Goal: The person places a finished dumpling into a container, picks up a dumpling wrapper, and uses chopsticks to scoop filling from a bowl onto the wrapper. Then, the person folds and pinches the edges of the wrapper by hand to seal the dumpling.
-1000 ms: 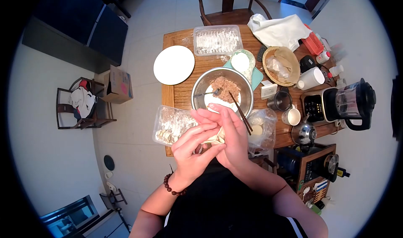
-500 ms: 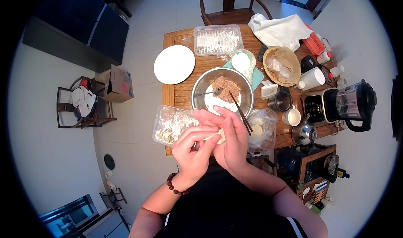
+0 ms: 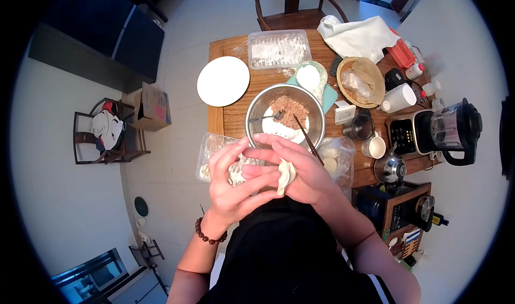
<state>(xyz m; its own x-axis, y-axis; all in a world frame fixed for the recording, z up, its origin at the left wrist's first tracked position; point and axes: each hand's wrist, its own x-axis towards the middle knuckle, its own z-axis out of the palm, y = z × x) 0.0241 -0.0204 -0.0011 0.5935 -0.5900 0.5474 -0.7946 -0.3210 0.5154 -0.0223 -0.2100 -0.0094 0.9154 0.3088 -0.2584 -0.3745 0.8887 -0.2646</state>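
Note:
A pale folded dumpling (image 3: 287,176) with a pleated edge is held between my hands, close in front of my body. My right hand (image 3: 316,178) cradles it against the palm side, fingers reaching left. From the left, my left hand (image 3: 228,188), with a beaded bracelet at the wrist, touches its lower edge with thumb and forefinger; the other fingers are spread. Just beyond is a steel bowl (image 3: 250,123) of minced filling (image 3: 289,110), with a spoon and chopsticks (image 3: 306,138) in it. A plastic tray (image 3: 206,148) with floured dumplings lies partly hidden behind my left hand.
Round wrappers in a plastic bag (image 3: 343,162) lie right of my hands. A white plate (image 3: 223,81) and a floured tray (image 3: 279,49) stand farther back. On the right are a basket (image 3: 378,79), a cup (image 3: 374,147), a kettle (image 3: 390,170) and a blender (image 3: 450,130).
My left hand has loosened from a tight pinch, its fingers spreading and shifting left. The dumpling now shows more fully, turned more upright against my right hand.

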